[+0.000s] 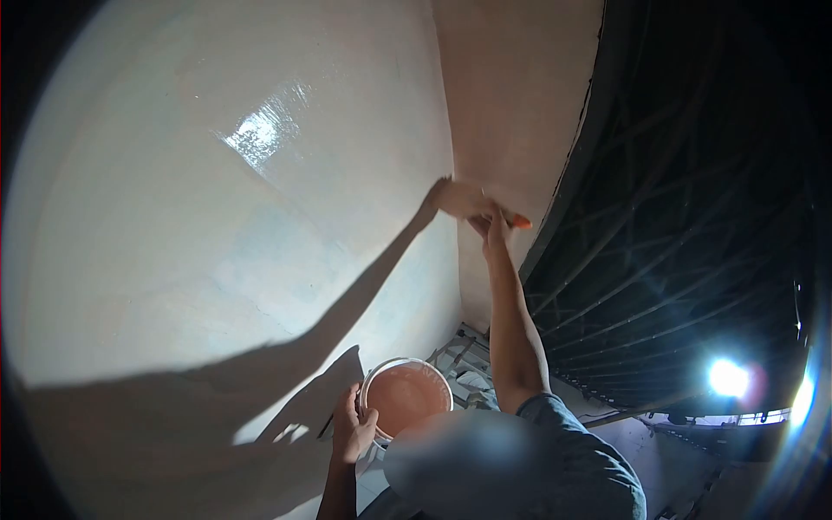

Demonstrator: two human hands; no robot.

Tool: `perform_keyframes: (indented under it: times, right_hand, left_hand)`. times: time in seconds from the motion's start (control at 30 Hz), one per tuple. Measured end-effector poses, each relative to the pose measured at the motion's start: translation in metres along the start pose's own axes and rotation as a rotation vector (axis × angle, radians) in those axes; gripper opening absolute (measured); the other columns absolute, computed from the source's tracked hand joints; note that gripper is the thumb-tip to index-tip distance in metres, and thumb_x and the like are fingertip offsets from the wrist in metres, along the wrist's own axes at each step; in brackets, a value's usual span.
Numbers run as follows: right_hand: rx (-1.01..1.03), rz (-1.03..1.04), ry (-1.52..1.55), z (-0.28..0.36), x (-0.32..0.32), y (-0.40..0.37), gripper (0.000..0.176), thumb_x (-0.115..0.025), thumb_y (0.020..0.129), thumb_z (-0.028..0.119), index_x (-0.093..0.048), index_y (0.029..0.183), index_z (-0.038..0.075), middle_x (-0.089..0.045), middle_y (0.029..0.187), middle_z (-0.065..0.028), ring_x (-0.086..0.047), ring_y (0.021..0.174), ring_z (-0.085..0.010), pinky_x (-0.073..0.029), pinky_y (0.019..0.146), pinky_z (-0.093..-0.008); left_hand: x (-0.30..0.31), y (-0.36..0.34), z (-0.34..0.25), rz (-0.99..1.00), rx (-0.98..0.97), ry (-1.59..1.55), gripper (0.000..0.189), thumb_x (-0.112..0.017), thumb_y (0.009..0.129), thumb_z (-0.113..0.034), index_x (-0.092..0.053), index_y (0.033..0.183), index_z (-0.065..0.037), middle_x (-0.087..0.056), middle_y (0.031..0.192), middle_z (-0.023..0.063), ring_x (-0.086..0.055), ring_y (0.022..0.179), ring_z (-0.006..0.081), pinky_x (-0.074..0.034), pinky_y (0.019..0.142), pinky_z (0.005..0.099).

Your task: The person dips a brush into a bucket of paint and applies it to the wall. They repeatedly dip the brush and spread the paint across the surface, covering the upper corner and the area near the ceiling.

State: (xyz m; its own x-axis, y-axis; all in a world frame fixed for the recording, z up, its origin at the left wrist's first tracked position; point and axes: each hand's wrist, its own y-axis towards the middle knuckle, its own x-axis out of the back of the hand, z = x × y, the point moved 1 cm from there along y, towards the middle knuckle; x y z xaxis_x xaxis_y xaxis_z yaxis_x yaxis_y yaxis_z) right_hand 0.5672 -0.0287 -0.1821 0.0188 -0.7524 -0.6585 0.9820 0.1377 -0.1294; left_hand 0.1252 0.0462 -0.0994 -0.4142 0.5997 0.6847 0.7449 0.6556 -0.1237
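Head camera view: nearest, a blurred rounded shape (468, 464) is covering the bottom centre, with a grey-blue sleeve (576, 442) showing beside it. Just left of these, the left hand (354, 429) is gripping the side of a round bucket (406, 360), its thumb resting over the pale rim and its fingers curling along the outside. The bucket is holding pinkish-brown liquid (406, 400). Farther out, the right arm is reaching up, and the right hand (492, 227) is closing around a brush-like tool (521, 223); its orange end is pointing right, while the opposite end is blurring near the wall corner. Whether it is touching the surface cannot be told. A pale, curving wall (217, 251) is filling the left side, carrying a long shadow of the arm and a glossy patch (263, 134). It is meeting a pinkish panel (520, 87). Beyond, dark sheeting (667, 234) is spreading rightward, and a lamp (728, 379) is glaring low down.
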Motion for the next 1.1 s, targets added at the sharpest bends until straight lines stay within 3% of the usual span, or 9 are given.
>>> perform_keyframes:
  times: [0.17, 0.23, 0.33, 0.43, 0.6, 0.77, 0.8, 1.0, 1.1]
  right_hand:
    - [-0.02, -0.154, -0.264, -0.034, 0.024, 0.011, 0.02, -0.064, 0.087, 0.013, -0.061, 0.104, 0.002, -0.065, 0.089, -0.0115, -0.066, 0.066, -0.018, -0.058, 0.05, -0.03]
    - [0.047, -0.062, -0.322, -0.033, -0.002, 0.034, 0.018, -0.067, 0.085, 0.014, -0.062, 0.098, 0.004, -0.065, 0.084, -0.0086, -0.064, 0.06, -0.0157, -0.055, 0.048, -0.0276]
    - [0.232, -0.009, -0.465, 0.023, -0.066, 0.057, 0.019, -0.068, 0.085, 0.015, -0.062, 0.101, 0.007, -0.065, 0.083, -0.0053, -0.064, 0.06, -0.0132, -0.055, 0.049, -0.0261]
    - [0.367, 0.207, -0.016, 0.109, -0.127, 0.066, 0.024, -0.069, 0.084, 0.018, -0.061, 0.103, 0.006, -0.067, 0.089, -0.009, -0.066, 0.062, -0.0167, -0.059, 0.053, -0.0294]
    - [0.428, 0.417, 0.127, 0.193, -0.182, 0.049, 0.028, -0.062, 0.088, 0.019, -0.057, 0.112, 0.005, -0.064, 0.096, -0.0129, -0.067, 0.074, -0.0228, -0.062, 0.068, -0.04]
    - [0.123, 0.378, 0.307, 0.103, -0.122, 0.064, 0.036, -0.063, 0.089, 0.02, -0.052, 0.119, 0.004, -0.059, 0.106, -0.0098, -0.064, 0.084, -0.0219, -0.061, 0.072, -0.0402]
    - [0.081, 0.3, 0.246, 0.069, -0.094, 0.067, 0.036, -0.062, 0.089, 0.021, -0.051, 0.12, 0.006, -0.06, 0.104, -0.0112, -0.065, 0.087, -0.0229, -0.061, 0.075, -0.0415]
    - [-0.07, -0.057, -0.09, -0.056, 0.052, 0.024, 0.029, -0.065, 0.088, 0.019, -0.059, 0.111, 0.004, -0.063, 0.1, -0.0116, -0.067, 0.082, -0.0256, -0.061, 0.073, -0.0418]
    - [-0.092, -0.144, -0.189, -0.056, 0.072, -0.012, 0.024, -0.064, 0.088, 0.015, -0.061, 0.107, 0.0, -0.063, 0.1, -0.0129, -0.068, 0.084, -0.0269, -0.061, 0.072, -0.0401]
  left_hand:
    - [0.002, 0.004, -0.003, 0.011, -0.013, 0.054, 0.048, -0.058, 0.074, -0.005, -0.05, 0.12, 0.002, -0.057, 0.11, 0.0194, -0.058, 0.099, 0.0332, -0.047, 0.087, 0.0403]
    - [0.004, 0.003, -0.009, 0.076, 0.134, -0.054, 0.047, -0.057, 0.073, -0.003, -0.051, 0.12, 0.001, -0.057, 0.11, 0.0184, -0.059, 0.098, 0.0315, -0.047, 0.086, 0.0388]
    - [0.0, 0.003, -0.012, -0.002, -0.017, -0.031, 0.046, -0.053, 0.072, 0.001, -0.051, 0.118, 0.001, -0.057, 0.108, 0.0166, -0.058, 0.097, 0.0287, -0.047, 0.085, 0.037]
    - [-0.002, 0.002, 0.003, 0.027, 0.012, -0.158, 0.046, -0.049, 0.074, 0.003, -0.051, 0.12, 0.001, -0.058, 0.105, 0.0095, -0.059, 0.092, 0.0149, -0.048, 0.081, 0.0281]
    - [-0.003, 0.001, -0.006, 0.02, 0.06, -0.274, 0.045, -0.048, 0.073, 0.003, -0.052, 0.118, 0.001, -0.059, 0.104, 0.0099, -0.059, 0.091, 0.0156, -0.048, 0.081, 0.0287]
    - [-0.004, 0.002, 0.003, 0.043, 0.071, -0.191, 0.047, -0.049, 0.071, 0.001, -0.052, 0.118, 0.002, -0.057, 0.107, 0.0153, -0.06, 0.093, 0.0229, -0.048, 0.084, 0.0322]
    - [-0.007, 0.002, 0.013, 0.001, -0.026, -0.161, 0.046, -0.05, 0.073, 0.002, -0.052, 0.119, -0.001, -0.06, 0.102, 0.0093, -0.059, 0.088, 0.0159, -0.048, 0.078, 0.0286]
    - [-0.012, -0.004, 0.025, -0.035, 0.037, 0.0, 0.046, -0.054, 0.074, 0.0, -0.052, 0.12, 0.0, -0.06, 0.105, 0.012, -0.06, 0.095, 0.0191, -0.049, 0.083, 0.0323]
    - [-0.012, 0.002, 0.024, 0.012, 0.036, -0.071, 0.045, -0.057, 0.074, 0.0, -0.052, 0.118, 0.001, -0.06, 0.105, 0.013, -0.061, 0.097, 0.0208, -0.05, 0.084, 0.0334]
